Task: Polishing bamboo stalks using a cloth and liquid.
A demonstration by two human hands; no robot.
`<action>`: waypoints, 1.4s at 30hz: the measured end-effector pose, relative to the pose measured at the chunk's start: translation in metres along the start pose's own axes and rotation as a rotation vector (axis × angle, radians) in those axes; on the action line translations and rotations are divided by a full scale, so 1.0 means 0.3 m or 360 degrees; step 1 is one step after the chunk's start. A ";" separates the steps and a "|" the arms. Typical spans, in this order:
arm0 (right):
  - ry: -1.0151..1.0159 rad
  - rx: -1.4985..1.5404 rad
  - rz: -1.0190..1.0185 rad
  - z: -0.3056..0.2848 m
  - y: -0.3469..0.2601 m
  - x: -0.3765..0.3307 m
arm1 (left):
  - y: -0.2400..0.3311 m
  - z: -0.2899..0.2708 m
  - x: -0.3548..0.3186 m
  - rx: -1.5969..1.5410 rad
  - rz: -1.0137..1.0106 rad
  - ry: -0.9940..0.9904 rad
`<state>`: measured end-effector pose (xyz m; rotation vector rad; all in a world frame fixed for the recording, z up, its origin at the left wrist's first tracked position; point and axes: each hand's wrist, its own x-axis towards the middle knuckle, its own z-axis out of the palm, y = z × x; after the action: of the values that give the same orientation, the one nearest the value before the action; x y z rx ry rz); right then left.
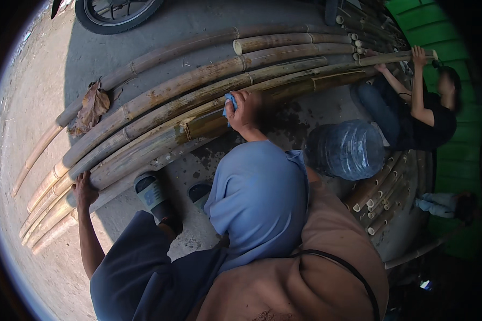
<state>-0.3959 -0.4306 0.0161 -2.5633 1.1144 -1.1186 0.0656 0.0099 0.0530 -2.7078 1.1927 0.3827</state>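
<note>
The bamboo poles lie side by side on the concrete ground, with the right hand clamped round a blue cloth and pressed onto one pole, while the left hand rests flat with fingers spread on the near pole's end. Around it: a dry brown leaf on the poles, a big clear water jug just right, and another person's hand gripping the far ends. A tyre sits beyond, well apart.

The left hand is lying palm down at the far left, fingers spread flat, its bare forearm stretching straight out. The right hand is reaching forward in a blue sleeve, fingers curling closed in a grip.
</note>
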 end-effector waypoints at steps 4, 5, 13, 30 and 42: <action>-0.0274 0.0259 -0.0091 0.106 -0.283 -0.031 | 0.033 0.022 0.045 0.0032 0.0070 0.0037; -0.0411 0.0330 -0.0115 0.130 -0.382 -0.028 | 0.030 0.032 0.042 0.0036 0.0048 0.0042; -0.0441 0.0233 -0.0283 0.018 -0.215 -0.014 | 0.019 0.024 -0.004 0.0014 -0.0001 0.0092; -0.0944 0.0137 -0.0807 -0.150 -0.069 0.293 | -0.269 -0.080 -0.095 0.0023 -0.0090 0.0377; -0.1053 -0.0213 -0.0244 -0.015 0.217 0.508 | 0.139 -0.050 -0.012 -0.0151 0.0158 0.0435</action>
<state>-0.3679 -0.5797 0.0830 -2.8160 0.8486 -0.1597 0.0351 -0.0192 0.0668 -2.8596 1.4159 0.0833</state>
